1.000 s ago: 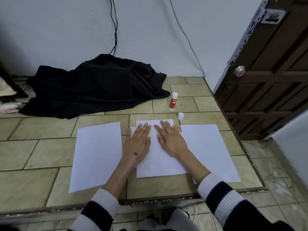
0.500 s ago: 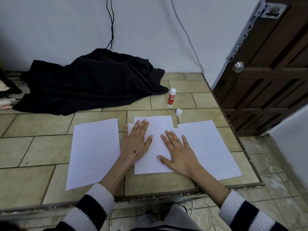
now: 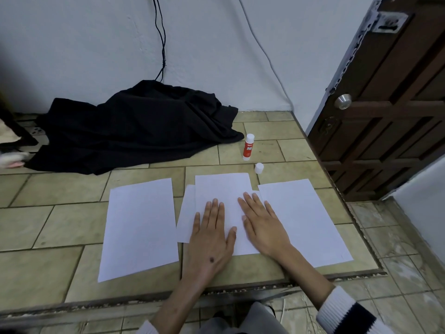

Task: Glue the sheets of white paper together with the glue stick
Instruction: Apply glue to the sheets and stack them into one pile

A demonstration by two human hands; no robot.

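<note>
A stack of white sheets (image 3: 221, 189) lies in the middle of the tiled ledge, its top sheet slightly askew over the one beneath. My left hand (image 3: 212, 235) and my right hand (image 3: 262, 225) both press flat on this stack with fingers straight. One separate white sheet (image 3: 139, 225) lies to the left, another (image 3: 305, 218) to the right. The red and white glue stick (image 3: 248, 147) stands upright beyond the stack, uncapped. Its white cap (image 3: 259, 168) sits beside it, near the stack's far right corner.
A black cloth (image 3: 134, 128) is heaped at the back left against the wall. Cables (image 3: 161, 44) hang down the wall. A brown wooden door (image 3: 390, 112) stands to the right. The ledge's front edge (image 3: 216, 289) drops to a lower tiled floor.
My left hand slid down the stack toward me. My right hand moved slightly up and left, ending beside the left one. Both stay flat on the paper.
</note>
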